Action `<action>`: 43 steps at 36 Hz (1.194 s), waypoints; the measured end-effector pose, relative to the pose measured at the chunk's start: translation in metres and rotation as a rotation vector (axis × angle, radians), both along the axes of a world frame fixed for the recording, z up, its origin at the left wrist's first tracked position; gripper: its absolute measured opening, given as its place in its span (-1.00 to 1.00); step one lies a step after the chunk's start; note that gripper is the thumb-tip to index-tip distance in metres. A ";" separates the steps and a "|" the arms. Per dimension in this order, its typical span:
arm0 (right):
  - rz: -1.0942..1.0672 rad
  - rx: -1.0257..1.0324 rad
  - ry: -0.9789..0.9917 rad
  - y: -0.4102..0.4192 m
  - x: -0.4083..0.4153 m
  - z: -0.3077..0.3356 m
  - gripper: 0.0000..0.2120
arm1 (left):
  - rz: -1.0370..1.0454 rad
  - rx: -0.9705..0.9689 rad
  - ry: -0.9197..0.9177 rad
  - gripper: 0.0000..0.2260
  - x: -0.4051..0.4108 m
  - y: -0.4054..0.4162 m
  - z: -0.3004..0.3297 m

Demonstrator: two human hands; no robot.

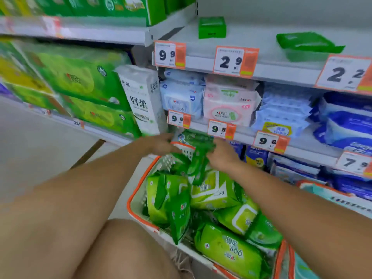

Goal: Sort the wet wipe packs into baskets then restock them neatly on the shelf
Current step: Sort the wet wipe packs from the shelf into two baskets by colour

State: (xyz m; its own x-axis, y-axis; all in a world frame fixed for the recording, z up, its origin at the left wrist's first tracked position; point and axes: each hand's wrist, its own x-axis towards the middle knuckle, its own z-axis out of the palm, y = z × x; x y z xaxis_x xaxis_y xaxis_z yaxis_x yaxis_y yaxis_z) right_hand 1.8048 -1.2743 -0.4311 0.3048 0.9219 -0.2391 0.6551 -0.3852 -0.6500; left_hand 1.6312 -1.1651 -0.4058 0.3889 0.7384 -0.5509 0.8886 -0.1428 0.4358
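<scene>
Basket (138, 190), white with orange rim, near centre on the floor before the shelving: holds a loose heap of green wet wipe packs (213, 190), large light-green ones and smaller dark-green ones mixed and lying at all angles. Sorting stage, by this showing, appears largely done for the green stock. Second basket (289, 258), orange-edged, at near right, only partly in frame; contents not legible. Left hand (161, 143), at the far rim of the basket, fingers curled toward a small dark-green pack (198, 158) held up just below the lower shelf edge. Right hand (221, 156), on the other side of the same pack, grip closed on it; motion blur makes the exact finger placement of either hand uncertain, though both seem clamped on the pack rather than spread apart. Top shelf (251, 37), far right: nearly bare, carrying one small green box (212, 27) and one flat green pack (308, 42), well apart. Middle shelf (241, 133): blue, pink and pale-blue packs stacked in order behind the price tags (235, 60). Assessment: restocking barely begun; most green packs remain in the basket, and the wide gap on the top shelf is the likely destination still to be filled and squared up.
</scene>
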 end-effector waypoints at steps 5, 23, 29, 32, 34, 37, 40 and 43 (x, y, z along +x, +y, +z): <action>0.235 0.014 -0.011 -0.020 0.026 0.026 -0.70 | -0.048 0.133 -0.147 -0.67 0.003 0.016 -0.010; -0.083 -0.154 -0.647 0.093 0.224 0.218 -0.56 | 0.001 0.651 0.058 -0.06 0.204 0.147 0.192; -0.142 -0.048 0.164 0.128 0.242 0.235 -0.83 | -0.058 0.573 0.125 0.10 0.231 0.200 0.182; -0.084 -0.001 0.716 0.132 0.256 0.243 -0.78 | -0.052 0.656 0.124 -0.05 0.253 0.210 0.166; -0.058 0.037 0.876 0.130 0.261 0.239 -0.78 | 0.015 0.811 0.116 -0.34 0.262 0.210 0.163; -0.066 0.112 1.010 0.122 0.268 0.230 -0.76 | 0.024 0.783 -0.001 -0.54 0.264 0.200 0.177; -0.051 0.173 1.030 0.101 0.269 0.237 -0.80 | 0.132 0.328 -0.481 -0.74 0.251 0.172 0.214; -0.046 0.192 1.009 0.070 0.262 0.248 -0.79 | 0.097 -0.079 -0.733 -0.87 0.224 0.126 0.248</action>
